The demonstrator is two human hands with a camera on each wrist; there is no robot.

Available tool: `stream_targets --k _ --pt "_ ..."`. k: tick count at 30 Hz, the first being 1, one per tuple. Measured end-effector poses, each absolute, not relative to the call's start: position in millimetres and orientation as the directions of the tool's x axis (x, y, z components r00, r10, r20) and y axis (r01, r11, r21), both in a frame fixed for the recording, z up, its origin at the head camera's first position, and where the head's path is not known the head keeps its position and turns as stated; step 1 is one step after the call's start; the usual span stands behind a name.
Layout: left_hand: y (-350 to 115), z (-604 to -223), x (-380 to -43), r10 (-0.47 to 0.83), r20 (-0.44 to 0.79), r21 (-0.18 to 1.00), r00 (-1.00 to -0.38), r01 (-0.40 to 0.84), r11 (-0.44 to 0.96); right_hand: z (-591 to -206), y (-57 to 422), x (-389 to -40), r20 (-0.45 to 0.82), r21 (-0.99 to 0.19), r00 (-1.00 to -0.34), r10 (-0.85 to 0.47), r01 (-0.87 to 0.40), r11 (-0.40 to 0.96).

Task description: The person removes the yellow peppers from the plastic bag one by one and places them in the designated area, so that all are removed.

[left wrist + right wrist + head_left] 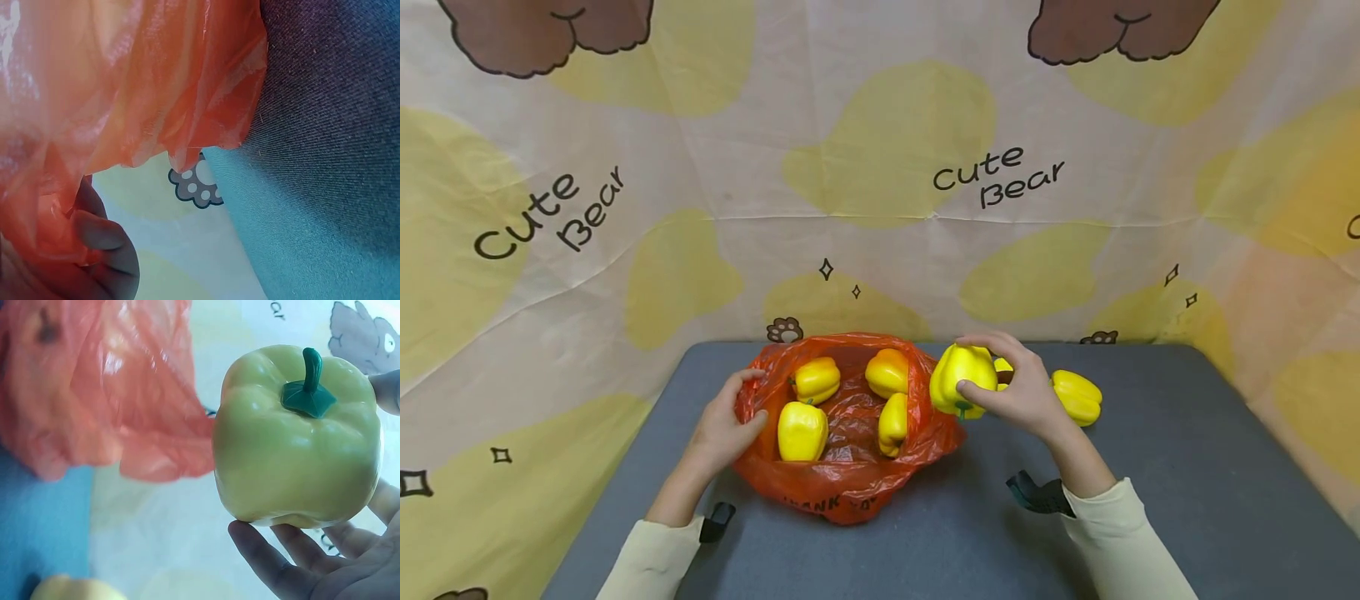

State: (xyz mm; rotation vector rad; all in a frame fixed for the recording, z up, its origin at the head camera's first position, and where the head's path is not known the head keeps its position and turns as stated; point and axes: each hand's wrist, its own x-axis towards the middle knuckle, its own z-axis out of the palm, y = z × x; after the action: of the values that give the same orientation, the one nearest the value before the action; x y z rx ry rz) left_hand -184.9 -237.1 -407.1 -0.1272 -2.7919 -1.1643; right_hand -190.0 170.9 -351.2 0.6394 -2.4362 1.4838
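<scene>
A red plastic bag (850, 487) stands with its mouth spread wide, and several yellow bell peppers (802, 431) lie inside. At the bag's left side, my left hand (724, 427) grips the rim; the left wrist view shows its fingers curled round the bunched plastic (56, 225). My right hand (1018, 387) holds another yellow bell pepper (297, 450) between thumb and fingers, just off the bag's right rim. That pepper's green stem (312, 372) shows in the right wrist view and points down toward the person in the head view.
On the grey table (1165, 467), a yellow bell pepper (1077, 397) lies right of my right hand. One more is mostly hidden behind that hand. A printed cloth (880, 192) with "Cute Bear" lettering hangs behind the table's back edge.
</scene>
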Motion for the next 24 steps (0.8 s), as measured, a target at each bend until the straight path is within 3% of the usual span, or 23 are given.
stream_targets --k 24 --pt "-237 -408 -186 0.029 0.128 0.704 -0.991 0.111 0.702 -399 205 -196 0.281 -0.794 -0.924 -0.258 -0.375 0.478"
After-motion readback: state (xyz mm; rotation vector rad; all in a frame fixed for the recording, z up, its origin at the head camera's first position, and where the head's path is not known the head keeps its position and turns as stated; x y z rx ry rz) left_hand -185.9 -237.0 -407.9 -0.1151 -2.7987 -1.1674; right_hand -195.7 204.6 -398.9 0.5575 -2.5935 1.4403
